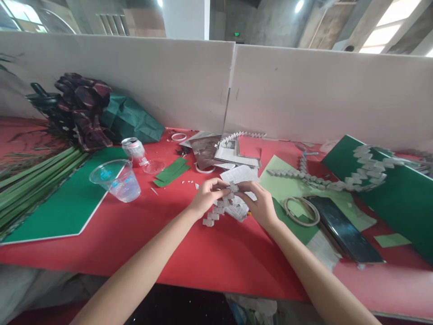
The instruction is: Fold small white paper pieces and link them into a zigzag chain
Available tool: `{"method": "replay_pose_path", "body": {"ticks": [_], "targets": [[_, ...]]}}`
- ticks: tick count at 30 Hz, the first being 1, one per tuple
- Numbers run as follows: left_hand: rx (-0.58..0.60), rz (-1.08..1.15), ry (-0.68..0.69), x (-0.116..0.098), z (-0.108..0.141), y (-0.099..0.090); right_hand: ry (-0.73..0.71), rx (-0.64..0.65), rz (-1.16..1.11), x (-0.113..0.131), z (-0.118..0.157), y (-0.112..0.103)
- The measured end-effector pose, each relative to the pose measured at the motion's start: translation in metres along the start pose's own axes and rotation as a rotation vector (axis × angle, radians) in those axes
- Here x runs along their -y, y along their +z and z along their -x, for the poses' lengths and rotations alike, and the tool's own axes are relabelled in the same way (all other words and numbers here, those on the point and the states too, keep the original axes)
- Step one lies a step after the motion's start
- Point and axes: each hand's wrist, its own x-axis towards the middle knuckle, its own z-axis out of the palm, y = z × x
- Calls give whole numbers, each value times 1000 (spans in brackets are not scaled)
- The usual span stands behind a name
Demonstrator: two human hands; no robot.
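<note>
A short zigzag chain of folded paper (219, 209) hangs down to the left from between my two hands, over the red tabletop. My left hand (210, 195) pinches its upper end between thumb and fingers. From the other side, my right hand (259, 201) closes on the same end, fingertips almost meeting the left ones. Just behind and below the hands lie loose sheets of printed paper (241, 176). A longer folded-paper chain (361, 174) curves over the right side of the table, partly resting on a green board (402, 198).
To the left stand a clear plastic cup (117, 180), a can (135, 152) and green paper strips (172, 172). A tape roll (301, 211) and a dark phone (343, 229) lie right. A white partition (135, 76) closes off the back.
</note>
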Motion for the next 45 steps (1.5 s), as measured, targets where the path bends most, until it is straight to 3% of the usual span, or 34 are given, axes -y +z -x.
{"method": "replay_pose_path", "body": {"ticks": [16, 24, 32, 38, 45], "targets": [[63, 195, -256, 6, -2, -4, -78, 72, 66, 0, -2, -6], [18, 87, -136, 0, 3, 2, -77, 86, 98, -2, -1, -6], [17, 44, -151, 4, 1, 2, -88, 98, 68, -2, -1, -5], [-118, -216, 107, 6, 8, 11, -110, 130, 57, 1, -1, -3], [-117, -450, 255, 8, 7, 5, -136, 148, 30, 3, 2, 2]]}}
